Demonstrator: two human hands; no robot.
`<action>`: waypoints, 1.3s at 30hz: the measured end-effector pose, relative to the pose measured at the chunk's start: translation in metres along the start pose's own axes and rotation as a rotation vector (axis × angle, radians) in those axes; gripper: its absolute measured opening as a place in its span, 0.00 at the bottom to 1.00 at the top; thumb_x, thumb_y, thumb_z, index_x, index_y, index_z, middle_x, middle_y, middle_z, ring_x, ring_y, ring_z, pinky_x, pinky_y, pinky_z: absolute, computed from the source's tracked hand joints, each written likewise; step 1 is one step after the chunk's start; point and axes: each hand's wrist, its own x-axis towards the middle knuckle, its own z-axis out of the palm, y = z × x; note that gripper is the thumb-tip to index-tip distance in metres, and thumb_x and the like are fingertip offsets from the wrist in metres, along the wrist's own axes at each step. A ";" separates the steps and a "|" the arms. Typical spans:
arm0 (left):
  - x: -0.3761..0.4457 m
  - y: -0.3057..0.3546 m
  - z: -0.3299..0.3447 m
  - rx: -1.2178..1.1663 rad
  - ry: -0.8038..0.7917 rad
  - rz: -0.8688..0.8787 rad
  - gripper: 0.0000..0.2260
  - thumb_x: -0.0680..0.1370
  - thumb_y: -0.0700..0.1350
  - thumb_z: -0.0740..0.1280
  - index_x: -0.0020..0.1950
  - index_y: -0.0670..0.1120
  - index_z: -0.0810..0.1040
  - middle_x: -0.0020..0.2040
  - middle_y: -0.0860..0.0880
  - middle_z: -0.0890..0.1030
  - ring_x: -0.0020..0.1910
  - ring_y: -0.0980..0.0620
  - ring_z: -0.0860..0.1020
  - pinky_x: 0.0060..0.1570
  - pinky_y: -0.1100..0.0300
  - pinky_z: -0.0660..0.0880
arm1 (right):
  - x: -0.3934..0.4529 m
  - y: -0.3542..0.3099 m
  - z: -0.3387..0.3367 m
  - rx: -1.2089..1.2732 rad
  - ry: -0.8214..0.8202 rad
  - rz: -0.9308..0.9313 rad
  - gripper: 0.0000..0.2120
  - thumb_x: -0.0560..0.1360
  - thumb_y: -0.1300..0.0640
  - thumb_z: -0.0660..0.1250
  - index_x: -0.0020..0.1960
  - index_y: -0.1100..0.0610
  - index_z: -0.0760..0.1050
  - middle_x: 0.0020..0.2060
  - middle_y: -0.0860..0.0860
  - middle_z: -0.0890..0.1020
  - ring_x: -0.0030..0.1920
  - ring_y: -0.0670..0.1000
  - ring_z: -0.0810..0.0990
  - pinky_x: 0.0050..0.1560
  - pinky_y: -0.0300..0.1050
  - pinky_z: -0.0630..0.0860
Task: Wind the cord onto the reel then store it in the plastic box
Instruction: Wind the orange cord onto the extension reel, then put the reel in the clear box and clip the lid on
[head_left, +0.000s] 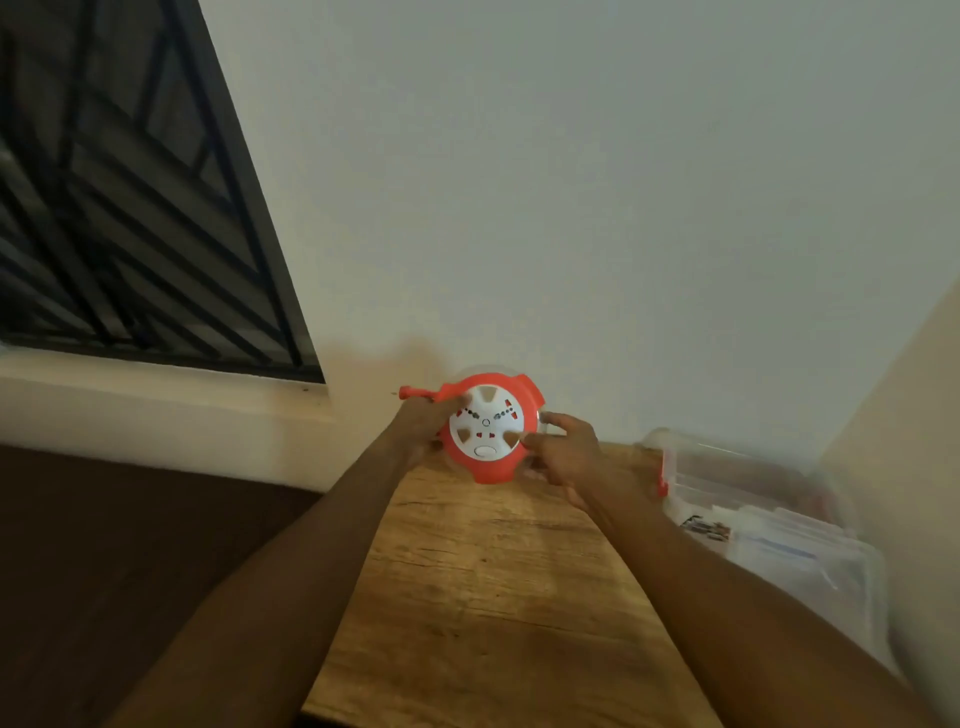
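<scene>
A round red cord reel (488, 470) with a white socket face is held upright above the far end of the wooden table (483, 582). My left hand (418, 421) grips its left side, just below the red crank handle (415, 393) that sticks out to the left. My right hand (563, 447) holds the reel's right edge, fingers curled round the rim. No loose cord shows in this view. The clear plastic box (737, 483) with a red latch stands open at the right of the table.
The clear box lid (810, 566) lies in front of the box along the table's right edge. A white wall rises behind the table, a barred dark window (130, 208) is at the upper left, and dark floor lies left of the table.
</scene>
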 end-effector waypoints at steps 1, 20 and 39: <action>0.004 -0.012 -0.005 -0.010 -0.004 -0.028 0.07 0.79 0.40 0.73 0.54 0.39 0.83 0.52 0.39 0.86 0.44 0.43 0.85 0.44 0.51 0.82 | 0.005 0.010 0.005 -0.005 -0.008 0.035 0.32 0.68 0.62 0.78 0.68 0.56 0.70 0.44 0.59 0.84 0.38 0.58 0.85 0.37 0.52 0.82; 0.066 -0.141 -0.044 0.191 0.078 -0.202 0.17 0.77 0.34 0.74 0.65 0.39 0.82 0.58 0.43 0.85 0.56 0.42 0.84 0.59 0.44 0.83 | 0.070 0.136 0.050 -0.229 0.207 0.139 0.20 0.67 0.61 0.78 0.58 0.59 0.79 0.42 0.53 0.85 0.35 0.57 0.85 0.35 0.55 0.83; 0.053 -0.143 -0.015 0.642 0.231 0.178 0.07 0.77 0.38 0.72 0.54 0.42 0.84 0.56 0.41 0.83 0.57 0.41 0.80 0.57 0.49 0.78 | 0.030 0.153 0.028 -0.546 0.152 0.014 0.28 0.68 0.62 0.70 0.68 0.55 0.73 0.57 0.53 0.80 0.53 0.48 0.79 0.50 0.43 0.78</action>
